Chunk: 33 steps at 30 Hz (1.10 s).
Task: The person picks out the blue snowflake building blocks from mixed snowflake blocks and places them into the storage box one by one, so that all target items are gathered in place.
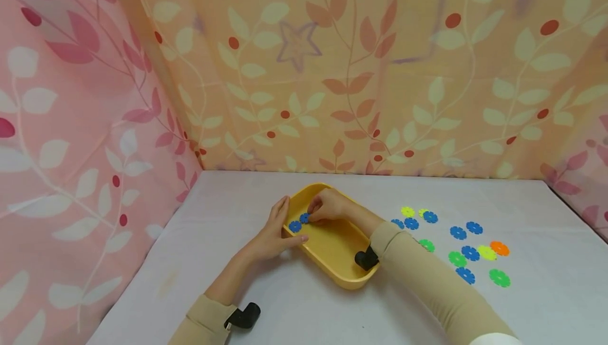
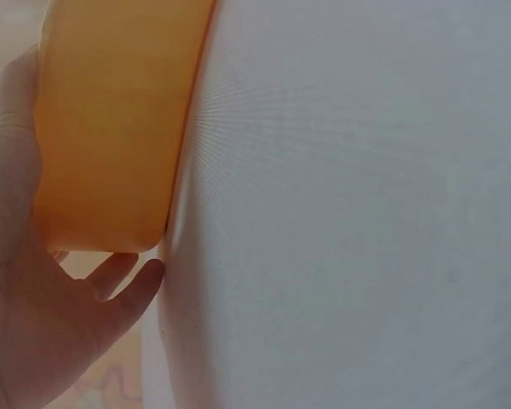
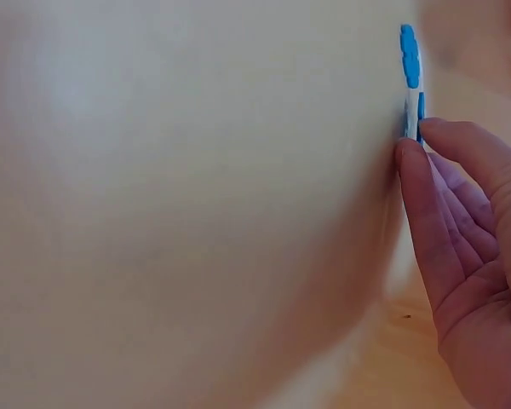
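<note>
A yellow oblong plastic tray [image 1: 339, 247] lies slantwise on the table. My left hand [image 1: 272, 237] grips its left end, thumb along the near rim and fingers around the outer corner; the left wrist view shows the fingers [image 2: 136, 294] curled by the tray's end wall [image 2: 119, 136]. Inside the tray reaches my right hand [image 1: 329, 205], pinching a blue notched plastic disc [image 1: 305, 218] between thumb and fingertip. Another blue disc [image 1: 295, 227] lies in the tray right beside it. In the right wrist view the pinched disc [image 3: 422, 115] appears edge-on, with the other disc [image 3: 410, 55] just beyond.
Right of the tray, loose notched discs are scattered on the white-covered table [image 1: 537, 218]: several blue ones [image 1: 458, 232], green ones [image 1: 500, 278], yellow ones [image 1: 407, 211] and one orange disc [image 1: 499, 248]. The right sleeve [image 1: 427, 266] partly covers this group. A patterned curtain [image 1: 351, 97] stands behind.
</note>
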Available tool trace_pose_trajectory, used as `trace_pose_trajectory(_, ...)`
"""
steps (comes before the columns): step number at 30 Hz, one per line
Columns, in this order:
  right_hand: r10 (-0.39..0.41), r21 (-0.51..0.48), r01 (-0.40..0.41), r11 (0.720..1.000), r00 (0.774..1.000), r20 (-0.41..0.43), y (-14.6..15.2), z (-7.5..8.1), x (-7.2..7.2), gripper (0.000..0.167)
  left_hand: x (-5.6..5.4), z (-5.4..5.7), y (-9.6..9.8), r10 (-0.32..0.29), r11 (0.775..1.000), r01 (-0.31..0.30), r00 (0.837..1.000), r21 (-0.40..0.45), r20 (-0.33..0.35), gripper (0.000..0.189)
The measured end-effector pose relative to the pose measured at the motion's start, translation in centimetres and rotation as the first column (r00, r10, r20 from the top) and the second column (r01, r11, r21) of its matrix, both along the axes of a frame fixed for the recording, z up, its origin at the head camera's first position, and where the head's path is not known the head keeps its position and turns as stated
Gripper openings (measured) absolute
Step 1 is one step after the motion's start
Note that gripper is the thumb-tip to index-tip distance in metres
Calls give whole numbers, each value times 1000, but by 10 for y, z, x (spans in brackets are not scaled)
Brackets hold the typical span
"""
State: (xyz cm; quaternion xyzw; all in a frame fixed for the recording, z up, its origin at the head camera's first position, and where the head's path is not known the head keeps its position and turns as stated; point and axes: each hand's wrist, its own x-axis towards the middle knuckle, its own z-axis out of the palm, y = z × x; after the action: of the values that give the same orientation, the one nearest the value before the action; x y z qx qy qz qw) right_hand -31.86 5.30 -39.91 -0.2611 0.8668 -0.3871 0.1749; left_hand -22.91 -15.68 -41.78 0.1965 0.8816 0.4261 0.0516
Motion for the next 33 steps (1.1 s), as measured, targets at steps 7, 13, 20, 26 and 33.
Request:
trace_pose_trajectory(7, -2, 24, 2, 1000, 1000, -15, -1, -2, 1, 16, -1, -1, -1, 5, 1000, -5, 1000, -14, 4, 110)
trace_pose_trajectory(13, 10, 25, -9, 1000, 1000, -29, 0, -2, 0, 17, 1, 0, 0, 5, 1000, -5, 1000, 0, 6, 109)
trace_pose_trajectory(20, 23, 38, -20, 999, 998, -64, 0, -6, -2, 17, 2, 0, 0, 4, 1000, -4, 1000, 7, -7, 108)
trace_pose_trajectory(26, 25, 30, -23, 999, 996, -81, 1, -5, -2, 19, 1, 2, 0, 9, 1000, -9, 1000, -2, 16, 110)
trace_pose_trajectory(33, -19, -3, 19, 1000, 988, -152, 2, 7, -3, 22, 1, 1, 0, 2, 1000, -2, 1000, 16, 6, 110)
